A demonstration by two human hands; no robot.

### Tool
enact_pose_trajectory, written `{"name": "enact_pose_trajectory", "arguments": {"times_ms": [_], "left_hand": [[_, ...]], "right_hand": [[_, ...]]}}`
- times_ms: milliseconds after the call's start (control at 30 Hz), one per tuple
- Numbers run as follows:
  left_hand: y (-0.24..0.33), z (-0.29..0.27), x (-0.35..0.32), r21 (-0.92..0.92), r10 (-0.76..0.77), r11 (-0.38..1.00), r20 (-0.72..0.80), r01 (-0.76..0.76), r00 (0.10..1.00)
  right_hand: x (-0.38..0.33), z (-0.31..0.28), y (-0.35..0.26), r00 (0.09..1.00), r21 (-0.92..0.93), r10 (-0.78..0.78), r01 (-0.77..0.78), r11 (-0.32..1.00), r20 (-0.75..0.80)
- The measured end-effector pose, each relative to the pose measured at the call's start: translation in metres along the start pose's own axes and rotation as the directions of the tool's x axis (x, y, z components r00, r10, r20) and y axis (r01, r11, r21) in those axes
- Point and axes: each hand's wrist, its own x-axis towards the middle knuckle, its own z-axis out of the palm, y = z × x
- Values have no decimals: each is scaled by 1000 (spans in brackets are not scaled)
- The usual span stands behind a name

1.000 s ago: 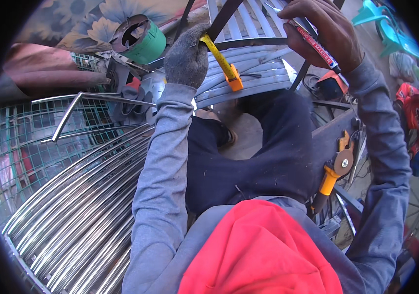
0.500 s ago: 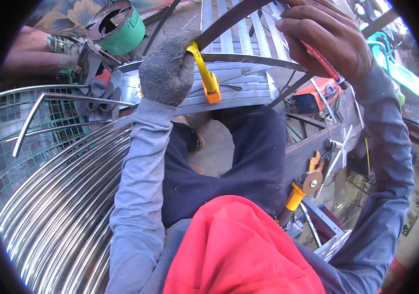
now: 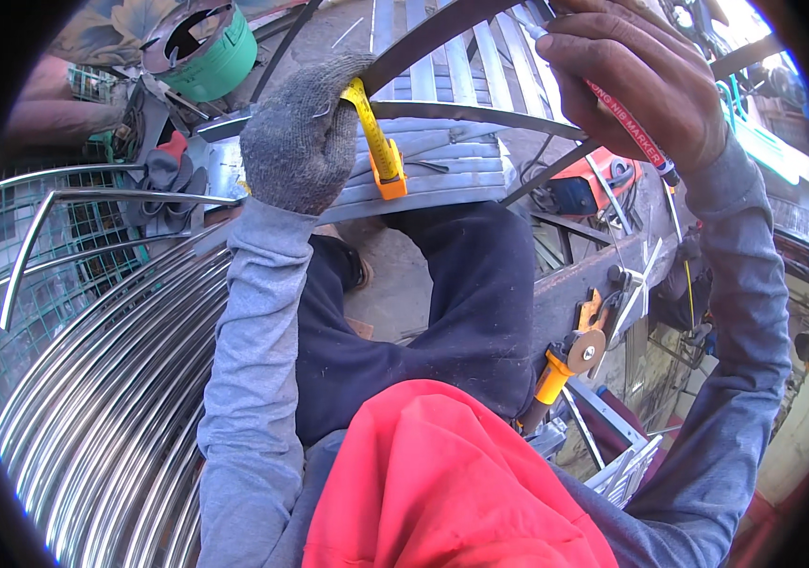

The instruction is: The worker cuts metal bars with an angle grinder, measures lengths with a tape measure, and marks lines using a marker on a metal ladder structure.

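My left hand (image 3: pixel 296 137), in a grey knitted glove, is closed round the near end of a dark flat metal bar (image 3: pixel 433 38). From the same grip hangs a yellow and orange tape measure (image 3: pixel 384 151), its case pointing down toward my knees. My bare right hand (image 3: pixel 646 80) is raised at the upper right, fingers curled round a red and white marker pen (image 3: pixel 624 123). The marker's tip is up by the far part of the bar, but I cannot tell if they touch. Below, a second curved dark strip (image 3: pixel 480 113) crosses behind my hands.
A stack of grey metal slats (image 3: pixel 423 175) lies before my knees. Shiny curved metal tubes (image 3: pixel 106 407) fill the lower left. An angle grinder (image 3: pixel 553 379) with a bare disc lies at my right. Beyond are an orange machine (image 3: pixel 603 175) and a green round container (image 3: pixel 220 62).
The whole view has shifted a little, so most things sit further left. Both hands keep their holds on the bar, tape measure and marker pen.
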Motion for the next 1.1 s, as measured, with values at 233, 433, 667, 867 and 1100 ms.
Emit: {"name": "enact_pose_trajectory", "arguments": {"times_ms": [233, 433, 667, 867, 1100], "left_hand": [[-1, 1, -1, -10, -4, 1000, -17, 3, 1000], [1, 0, 0, -14, -4, 1000, -15, 4, 1000], [1, -1, -1, -10, -19, 1000, -9, 19, 1000], [1, 0, 1, 0, 31, 1000, -37, -31, 999], [0, 1, -1, 10, -2, 1000, -21, 2, 1000]], "right_hand": [[0, 2, 0, 1000, -10, -4, 4, 1000, -22], [-1, 3, 0, 1000, 3, 13, -13, 1000, -19], [0, 2, -1, 1000, 2, 18, -18, 1000, -9], [-6, 8, 3, 1000, -8, 12, -12, 1000, -17], [-1, 3, -4, 998, 6, 56, -56, 998, 7]]}}
